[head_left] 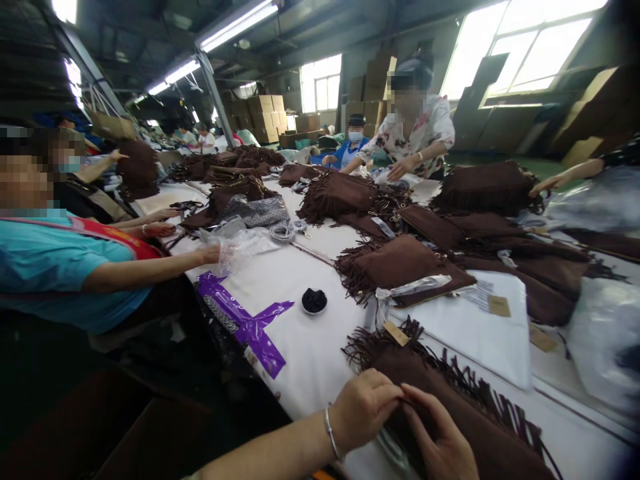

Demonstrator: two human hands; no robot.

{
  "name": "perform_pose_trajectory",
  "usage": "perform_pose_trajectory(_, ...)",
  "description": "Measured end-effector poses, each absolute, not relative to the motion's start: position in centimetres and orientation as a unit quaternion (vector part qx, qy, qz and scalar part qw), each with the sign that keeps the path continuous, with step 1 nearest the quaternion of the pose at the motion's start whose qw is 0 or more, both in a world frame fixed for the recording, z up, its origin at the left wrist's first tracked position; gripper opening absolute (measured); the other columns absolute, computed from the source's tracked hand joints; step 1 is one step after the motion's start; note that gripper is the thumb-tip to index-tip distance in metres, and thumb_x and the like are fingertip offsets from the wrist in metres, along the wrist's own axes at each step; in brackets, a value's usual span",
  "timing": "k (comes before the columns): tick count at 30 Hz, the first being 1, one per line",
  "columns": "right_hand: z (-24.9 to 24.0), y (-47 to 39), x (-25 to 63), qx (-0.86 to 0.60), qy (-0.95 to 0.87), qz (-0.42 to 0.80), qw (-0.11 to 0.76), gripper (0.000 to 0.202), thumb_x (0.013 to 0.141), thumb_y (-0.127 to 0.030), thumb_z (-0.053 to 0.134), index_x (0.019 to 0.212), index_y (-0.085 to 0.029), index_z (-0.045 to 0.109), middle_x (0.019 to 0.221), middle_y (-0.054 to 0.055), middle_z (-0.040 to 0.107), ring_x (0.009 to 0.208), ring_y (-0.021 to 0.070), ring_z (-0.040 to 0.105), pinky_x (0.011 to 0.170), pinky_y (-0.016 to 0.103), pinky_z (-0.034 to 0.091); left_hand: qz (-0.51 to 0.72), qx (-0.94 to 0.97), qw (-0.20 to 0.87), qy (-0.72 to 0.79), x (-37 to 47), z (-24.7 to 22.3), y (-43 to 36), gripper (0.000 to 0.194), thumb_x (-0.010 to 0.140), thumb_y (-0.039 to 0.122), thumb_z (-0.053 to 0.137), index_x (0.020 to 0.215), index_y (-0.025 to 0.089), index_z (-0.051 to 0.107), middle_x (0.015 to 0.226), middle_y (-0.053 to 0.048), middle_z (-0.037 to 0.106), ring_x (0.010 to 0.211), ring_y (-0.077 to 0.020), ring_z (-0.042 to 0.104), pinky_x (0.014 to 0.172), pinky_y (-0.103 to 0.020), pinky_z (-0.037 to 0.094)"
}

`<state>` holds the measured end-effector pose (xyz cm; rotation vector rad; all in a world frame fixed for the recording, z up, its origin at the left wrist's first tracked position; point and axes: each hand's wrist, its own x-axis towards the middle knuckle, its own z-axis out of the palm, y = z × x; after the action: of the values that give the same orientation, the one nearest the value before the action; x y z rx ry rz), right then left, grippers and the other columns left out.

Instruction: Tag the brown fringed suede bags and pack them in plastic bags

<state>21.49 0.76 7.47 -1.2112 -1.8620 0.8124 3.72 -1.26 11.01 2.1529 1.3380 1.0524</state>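
Where the white table meets the lower edge of the view, a brown fringed bag is gripped at its near end by both of the wearer's hands. The left hand, marked by a bracelet at the wrist, is closed in a pinch on the near top edge of the bag; the right hand is laid just beside it, fingers curled on the same edge, so that the two hands are nearly touching. From the hands the bag is stretched away to the right and slightly forward, its long axis run along the table edge, its fringe spread toward the far side. Most of the bag lies on the right hand's side, which is therefore the nearer to its body.

Beyond the fringe a paper tag is seen, then a second brown bag on a white pouch. A small dark dish and purple tape are found to the left, near a co-worker's arm.
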Motion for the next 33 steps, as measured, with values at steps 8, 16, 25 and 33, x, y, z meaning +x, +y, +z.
perform_pose_trajectory(8, 4.8, 1.9, 24.7, -0.474, -0.822, -0.003, 0.314, 0.047, 0.083, -0.038, 0.048, 0.126, -0.019, 0.05, 0.11, 0.013, 0.065, 0.104, 0.0348, 0.06, 0.083, 0.052, 0.051, 0.427, 0.67, 0.195, 0.575, 2.6, 10.0, 0.1, 0.022, 0.087, 0.016, 0.054, 0.106, 0.022, 0.062, 0.101, -0.007, 0.063, 0.096, -0.0204, 0.056, 0.089, -0.037, 0.046)
perform_pose_trajectory(16, 1.5, 0.0, 19.4, -0.32, -0.909, -0.153, 0.219, 0.075, 0.078, -0.033, 0.044, 0.146, -0.017, 0.017, 0.13, 0.011, 0.054, 0.111, 0.0361, 0.056, 0.08, 0.051, 0.052, 0.248, 0.792, 0.072, 0.553, -2.9, 9.0, 7.9, 0.036, 0.08, 0.004, 0.052, 0.111, 0.02, 0.06, 0.119, -0.008, 0.058, 0.112, -0.0247, 0.047, 0.097, -0.044, 0.037)
perform_pose_trajectory(25, 0.6, 0.7, 20.4, -0.342, -0.903, -0.151, 0.213, 0.079, 0.074, -0.005, 0.036, 0.146, -0.02, 0.008, 0.127, 0.007, 0.057, 0.11, 0.0261, 0.058, 0.08, 0.04, 0.056, 0.149, 0.861, 0.131, 0.468, -4.9, 11.0, 12.5, 0.024, 0.086, 0.002, 0.045, 0.088, 0.016, 0.064, 0.124, -0.01, 0.056, 0.132, -0.0214, 0.032, 0.112, -0.044, 0.017)
perform_pose_trajectory(33, 0.9, 1.5, 23.6, -0.372, -0.907, -0.004, 0.199, 0.083, 0.07, 0.002, 0.031, 0.145, -0.028, 0.012, 0.134, 0.003, 0.052, 0.12, 0.0186, 0.05, 0.094, 0.035, 0.05, 0.016, 0.733, 0.374, 0.569, -10.5, 12.3, -0.9, 0.016, 0.075, 0.03, 0.066, 0.083, 0.016, 0.067, 0.07, -0.004, 0.066, 0.066, -0.0199, 0.062, 0.067, -0.032, 0.05)
